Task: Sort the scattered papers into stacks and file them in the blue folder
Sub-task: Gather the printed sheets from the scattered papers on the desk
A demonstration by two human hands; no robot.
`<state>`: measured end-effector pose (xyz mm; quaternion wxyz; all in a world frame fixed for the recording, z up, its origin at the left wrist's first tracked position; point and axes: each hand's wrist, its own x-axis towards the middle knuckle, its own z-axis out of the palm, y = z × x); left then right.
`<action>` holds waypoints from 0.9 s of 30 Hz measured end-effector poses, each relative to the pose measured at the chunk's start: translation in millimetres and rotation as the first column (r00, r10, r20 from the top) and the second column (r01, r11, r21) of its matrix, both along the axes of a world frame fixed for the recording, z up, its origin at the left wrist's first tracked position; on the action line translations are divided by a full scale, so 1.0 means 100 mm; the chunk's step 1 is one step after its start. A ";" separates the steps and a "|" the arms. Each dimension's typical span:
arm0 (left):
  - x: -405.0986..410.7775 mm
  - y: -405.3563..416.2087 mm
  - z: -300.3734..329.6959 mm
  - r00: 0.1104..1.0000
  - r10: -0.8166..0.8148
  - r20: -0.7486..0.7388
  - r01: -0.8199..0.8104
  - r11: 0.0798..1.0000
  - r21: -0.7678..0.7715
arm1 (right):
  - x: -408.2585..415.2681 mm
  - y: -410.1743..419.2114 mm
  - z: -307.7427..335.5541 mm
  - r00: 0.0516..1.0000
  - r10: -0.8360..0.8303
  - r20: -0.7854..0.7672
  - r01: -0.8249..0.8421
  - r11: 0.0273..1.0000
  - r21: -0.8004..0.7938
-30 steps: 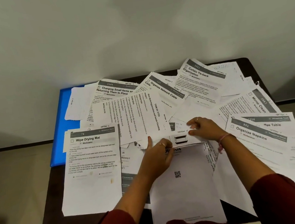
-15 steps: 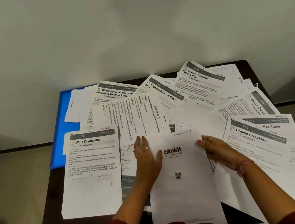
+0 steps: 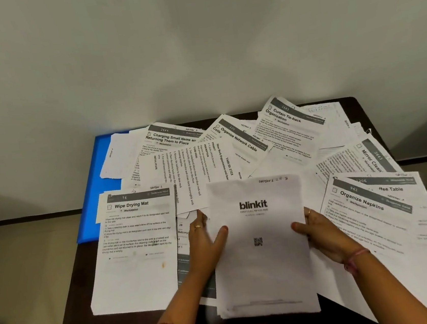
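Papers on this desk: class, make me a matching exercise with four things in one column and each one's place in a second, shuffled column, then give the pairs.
Things:
1. blinkit sheet
2. blue folder
3. Wipe Drying Mat sheet
4. Organize Napkins sheet

Places:
A. far left, partly under papers
B. between both hands
C. right of the right hand
D. left of the left hand

Pairs: 1-B, 2-A, 3-D, 4-C

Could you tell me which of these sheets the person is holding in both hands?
The blinkit sheet, front centre: it alone has thumbs on both side edges.
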<state>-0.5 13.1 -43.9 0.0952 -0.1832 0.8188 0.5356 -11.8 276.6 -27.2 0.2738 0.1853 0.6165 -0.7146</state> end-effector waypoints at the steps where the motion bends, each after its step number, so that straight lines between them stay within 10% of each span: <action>1: 0.02 -0.01 -0.01 1.000 -0.007 0.011 0.007 0.999 0.043 | -0.04 0.00 0.06 0.999 -0.032 -0.010 0.031 0.999 -0.039; 8: -0.04 -0.06 0.17 1.000 0.015 0.001 -0.014 0.961 0.276 | -0.38 -0.14 0.41 0.987 -0.099 -0.126 0.091 0.993 -0.071; 15: -0.38 -0.19 0.56 0.962 0.103 -0.253 -0.077 0.991 0.112 | -0.70 -0.49 0.91 0.926 -0.149 -0.348 0.152 0.988 -0.017; 27: -0.51 -0.47 0.61 0.915 0.191 -0.357 -0.098 0.960 0.263 | -0.76 -0.89 0.82 0.866 -0.199 -0.458 0.239 0.970 0.031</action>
